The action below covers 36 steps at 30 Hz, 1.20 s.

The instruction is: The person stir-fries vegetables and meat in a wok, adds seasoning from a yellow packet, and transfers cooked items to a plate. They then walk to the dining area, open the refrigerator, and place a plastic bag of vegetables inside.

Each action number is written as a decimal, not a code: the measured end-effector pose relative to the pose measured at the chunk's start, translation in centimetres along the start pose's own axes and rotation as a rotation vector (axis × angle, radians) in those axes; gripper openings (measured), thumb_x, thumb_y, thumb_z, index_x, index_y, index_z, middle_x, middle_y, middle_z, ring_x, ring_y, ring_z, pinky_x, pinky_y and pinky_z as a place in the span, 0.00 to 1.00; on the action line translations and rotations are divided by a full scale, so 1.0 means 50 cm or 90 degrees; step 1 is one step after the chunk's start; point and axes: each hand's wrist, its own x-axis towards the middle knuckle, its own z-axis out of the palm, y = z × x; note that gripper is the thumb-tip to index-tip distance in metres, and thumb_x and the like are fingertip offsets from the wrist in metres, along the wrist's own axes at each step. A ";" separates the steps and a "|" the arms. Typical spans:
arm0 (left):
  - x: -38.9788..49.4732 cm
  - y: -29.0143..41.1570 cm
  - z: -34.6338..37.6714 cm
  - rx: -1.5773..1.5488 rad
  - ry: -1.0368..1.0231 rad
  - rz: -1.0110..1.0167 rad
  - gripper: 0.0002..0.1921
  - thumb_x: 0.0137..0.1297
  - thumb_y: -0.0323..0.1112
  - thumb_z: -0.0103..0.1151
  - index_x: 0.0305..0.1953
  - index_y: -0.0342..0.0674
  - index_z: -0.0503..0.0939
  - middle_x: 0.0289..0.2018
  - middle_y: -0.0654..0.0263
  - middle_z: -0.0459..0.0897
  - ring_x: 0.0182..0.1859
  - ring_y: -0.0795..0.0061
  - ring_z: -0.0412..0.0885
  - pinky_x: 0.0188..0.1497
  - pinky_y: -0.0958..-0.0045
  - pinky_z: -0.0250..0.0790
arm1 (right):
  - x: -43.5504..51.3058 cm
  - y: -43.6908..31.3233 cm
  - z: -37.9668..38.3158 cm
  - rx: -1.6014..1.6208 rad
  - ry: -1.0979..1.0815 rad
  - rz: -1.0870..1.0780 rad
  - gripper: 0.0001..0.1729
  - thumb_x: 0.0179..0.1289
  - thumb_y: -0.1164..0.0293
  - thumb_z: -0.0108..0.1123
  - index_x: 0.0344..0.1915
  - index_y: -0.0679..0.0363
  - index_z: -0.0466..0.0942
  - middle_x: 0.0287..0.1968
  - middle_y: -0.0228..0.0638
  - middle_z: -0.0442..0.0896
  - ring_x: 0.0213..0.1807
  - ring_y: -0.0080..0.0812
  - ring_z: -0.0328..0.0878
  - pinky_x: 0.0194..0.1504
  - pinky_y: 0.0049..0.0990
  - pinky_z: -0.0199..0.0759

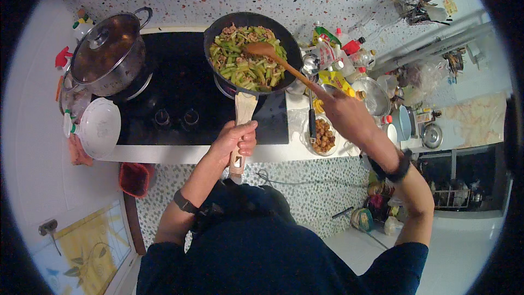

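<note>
A dark frying pan [292, 45] sits on the right burner of the black glass cooktop [180, 73]. It holds chopped green vegetable pieces [241, 73] mixed with bits of meat. My left hand [235, 141] is wrapped around the pan's pale wood-look handle [245, 108]. From the right, my right hand [348, 114] grips a wooden spatula [301, 77] near the end of its handle. The spatula's broad head rests on the food near the middle of the pan; its tip is partly hidden among the pieces.
A lidded pot [108, 53] stands on the left burner, with a white bowl [99, 128] in front. Right of the cooktop are a ladle [312, 119], a dish of browned chunks [324, 136], a metal bowl [371, 96] and several bottles. A red bin [134, 180] stands below the counter.
</note>
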 end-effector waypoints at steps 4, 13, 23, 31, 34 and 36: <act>0.002 -0.002 -0.009 0.019 -0.016 -0.002 0.16 0.66 0.38 0.55 0.22 0.47 0.64 0.15 0.77 0.62 0.15 0.88 0.59 0.14 0.82 0.53 | -0.112 -0.006 -0.057 0.065 -0.080 0.057 0.30 0.61 0.71 0.51 0.65 0.45 0.63 0.32 0.46 0.77 0.30 0.46 0.78 0.32 0.39 0.73; 0.010 0.001 -0.015 0.019 -0.026 -0.005 0.08 0.72 0.37 0.44 0.33 0.44 0.68 0.17 0.77 0.61 0.14 0.88 0.57 0.12 0.84 0.51 | -0.068 -0.097 0.138 0.494 0.155 -0.020 0.28 0.66 0.58 0.51 0.61 0.61 0.64 0.48 0.48 0.74 0.37 0.48 0.79 0.41 0.39 0.73; -0.030 -0.032 0.005 0.260 0.374 0.244 0.33 0.69 0.62 0.37 0.55 0.34 0.69 0.33 0.63 0.77 0.31 0.73 0.75 0.35 0.68 0.73 | -0.021 0.488 0.389 0.183 0.337 0.340 0.23 0.49 0.75 0.56 0.50 0.59 0.76 0.47 0.46 0.78 0.46 0.49 0.74 0.49 0.39 0.70; -0.239 -0.038 0.052 0.375 0.496 0.559 0.12 0.68 0.40 0.51 0.45 0.40 0.74 0.32 0.67 0.78 0.30 0.79 0.76 0.34 0.76 0.72 | 0.091 0.635 0.472 0.118 0.280 0.147 0.10 0.51 0.67 0.56 0.33 0.53 0.83 0.36 0.38 0.82 0.43 0.43 0.77 0.43 0.38 0.71; -0.255 -0.053 0.115 0.462 0.574 0.618 0.11 0.69 0.38 0.50 0.44 0.38 0.74 0.30 0.67 0.77 0.28 0.81 0.74 0.32 0.78 0.71 | 0.090 0.634 0.396 0.118 0.416 0.150 0.07 0.57 0.70 0.54 0.35 0.57 0.77 0.34 0.41 0.79 0.40 0.47 0.75 0.41 0.41 0.70; -0.243 -0.065 0.168 0.528 0.588 0.627 0.11 0.70 0.38 0.49 0.44 0.37 0.74 0.29 0.67 0.76 0.28 0.80 0.74 0.32 0.78 0.71 | 0.063 0.621 0.308 0.051 0.523 0.076 0.05 0.58 0.72 0.53 0.35 0.58 0.74 0.34 0.43 0.78 0.40 0.48 0.73 0.39 0.41 0.68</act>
